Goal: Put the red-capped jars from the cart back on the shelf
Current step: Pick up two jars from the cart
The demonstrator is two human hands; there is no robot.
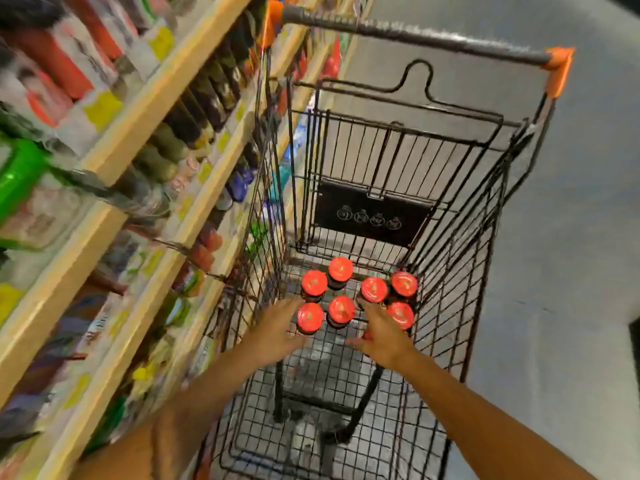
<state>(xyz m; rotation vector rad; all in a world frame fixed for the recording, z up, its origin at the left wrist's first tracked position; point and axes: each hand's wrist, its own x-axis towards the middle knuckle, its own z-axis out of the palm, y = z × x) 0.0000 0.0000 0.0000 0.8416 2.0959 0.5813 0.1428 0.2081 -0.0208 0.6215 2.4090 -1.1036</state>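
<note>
A shop aisle is seen from above, with a pale grey floor (pixel 571 237) on the right and wooden shelves (pixel 114 140) running along the left, packed with bottles and packets that are blurred. A black wire cart (pixel 460 265) stands just beside the shelves, its grey handle (pixel 415 34) with orange end caps at the far side. A black flap (pixel 372 214) with small white symbols hangs on the folded child seat.

Both arms are stretched forward and down into the basket. The left hand (pixel 277 332) is spread open with fingers apart, its fingertips at the left side of the jar cluster, beside the nearest left jar. The right hand (pixel 382 332) is likewise open, fingers splayed, over the right side of the cluster; whether it touches a jar cannot be told. Nothing is gripped by either hand.

Seven red-capped jars (pixel 341 308) are seen standing on the wire floor at the far end of the basket, close together in two loose groups. All are upright, long axes vertical, red caps facing up toward the camera, their dark bodies mostly hidden beneath the caps.
</note>
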